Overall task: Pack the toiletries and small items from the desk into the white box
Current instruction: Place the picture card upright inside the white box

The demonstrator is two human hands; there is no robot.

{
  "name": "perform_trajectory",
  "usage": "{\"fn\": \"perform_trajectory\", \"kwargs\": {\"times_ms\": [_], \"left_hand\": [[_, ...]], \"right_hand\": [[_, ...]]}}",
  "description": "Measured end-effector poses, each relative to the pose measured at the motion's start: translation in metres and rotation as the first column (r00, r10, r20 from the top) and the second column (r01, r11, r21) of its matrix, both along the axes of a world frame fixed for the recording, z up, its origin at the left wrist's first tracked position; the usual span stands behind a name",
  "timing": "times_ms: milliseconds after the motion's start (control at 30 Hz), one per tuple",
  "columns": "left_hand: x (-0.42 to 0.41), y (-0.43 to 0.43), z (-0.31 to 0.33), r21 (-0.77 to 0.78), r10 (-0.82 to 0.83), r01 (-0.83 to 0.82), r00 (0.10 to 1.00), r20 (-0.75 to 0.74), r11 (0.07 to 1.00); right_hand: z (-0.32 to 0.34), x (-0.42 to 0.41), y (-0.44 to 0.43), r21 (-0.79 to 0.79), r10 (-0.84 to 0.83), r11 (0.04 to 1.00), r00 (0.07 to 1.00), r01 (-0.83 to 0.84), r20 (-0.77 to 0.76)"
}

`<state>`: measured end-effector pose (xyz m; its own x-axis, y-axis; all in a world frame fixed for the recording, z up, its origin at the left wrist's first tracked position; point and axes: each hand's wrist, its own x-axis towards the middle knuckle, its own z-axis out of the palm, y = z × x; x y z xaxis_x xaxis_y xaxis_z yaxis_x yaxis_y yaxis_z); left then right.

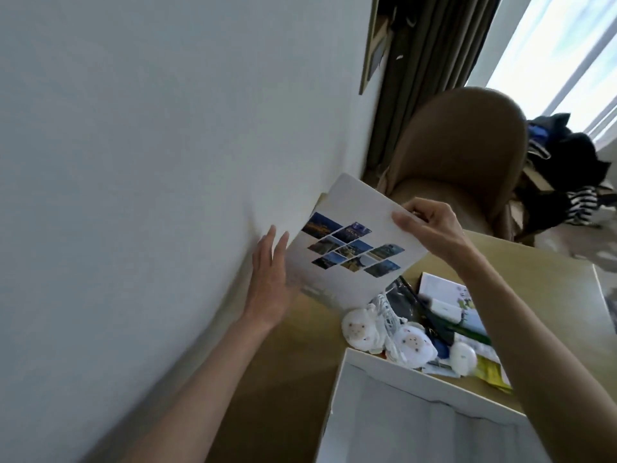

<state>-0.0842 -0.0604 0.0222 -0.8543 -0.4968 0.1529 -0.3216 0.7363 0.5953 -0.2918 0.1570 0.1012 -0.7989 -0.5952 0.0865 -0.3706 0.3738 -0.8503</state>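
Currently, the right hand grip pinches the upper edge of a white photo booklet, held tilted above the worktop. The left hand grip is flat with fingers straight, beside the booklet's left edge, holding nothing. Small toiletries lie heaped on the worktop against the white box.

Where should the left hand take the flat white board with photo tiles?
Probably the flat white board with photo tiles by its bare left edge, from the left, thumb in front, fingers behind. It is thin and tilted, the right hand pinches the opposite edge, and the open left hand is beside this one.
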Motion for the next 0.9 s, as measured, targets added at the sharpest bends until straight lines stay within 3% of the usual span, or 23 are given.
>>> {"fn": "perform_trajectory", "kwargs": {"times_ms": [100, 200, 300, 333, 400, 533, 667, 800, 900], "left_hand": [[0.001, 0.023, 0.026, 0.132, 0.072, -0.06, 0.994, -0.088, 0.989], [-0.005, 0.056, 0.062, 0.423, 0.15, -0.101, 0.985, -0.085, 0.9], [-0.01, 0.09, 0.101, 0.653, 0.013, 0.181, 0.959, -0.282, 0.736], [-0.009, 0.099, 0.111, 0.67, -0.017, 0.241, 0.946, -0.323, 0.702], [-0.004, 0.115, 0.126, 0.682, 0.027, 0.189, 0.956, -0.293, 0.707], [0.027, 0.144, 0.139, 0.578, 0.153, 0.036, 0.949, -0.275, 0.815], [0.069, 0.176, 0.132, 0.511, 0.111, 0.054, 0.951, -0.288, 0.858], [0.105, 0.198, 0.108, 0.534, 0.103, 0.05, 0.962, -0.253, 0.844], [0.116, 0.2, 0.095, 0.464, 0.076, 0.051, 0.965, -0.251, 0.884]], "right_hand": [[0.03, 0.021, 0.046, -0.172, -0.162, 0.972, 0.987, 0.161, 0.007], [0.055, 0.05, 0.096, -0.336, -0.284, 0.895, 0.956, 0.293, 0.079], [0.064, 0.085, 0.138, -0.457, -0.337, 0.788, 0.91, 0.412, 0.24], [0.062, 0.096, 0.149, -0.475, -0.342, 0.759, 0.894, 0.445, 0.29], [0.055, 0.119, 0.17, -0.459, -0.35, 0.723, 0.846, 0.517, 0.402], [0.044, 0.151, 0.209, -0.323, -0.307, 0.778, 0.775, 0.538, 0.552], [0.035, 0.175, 0.233, -0.228, -0.292, 0.875, 0.841, 0.428, 0.456], [0.022, 0.2, 0.248, -0.192, -0.305, 0.888, 0.848, 0.417, 0.434], [0.008, 0.214, 0.255, -0.07, -0.375, 0.908, 0.874, 0.414, 0.309]]}}
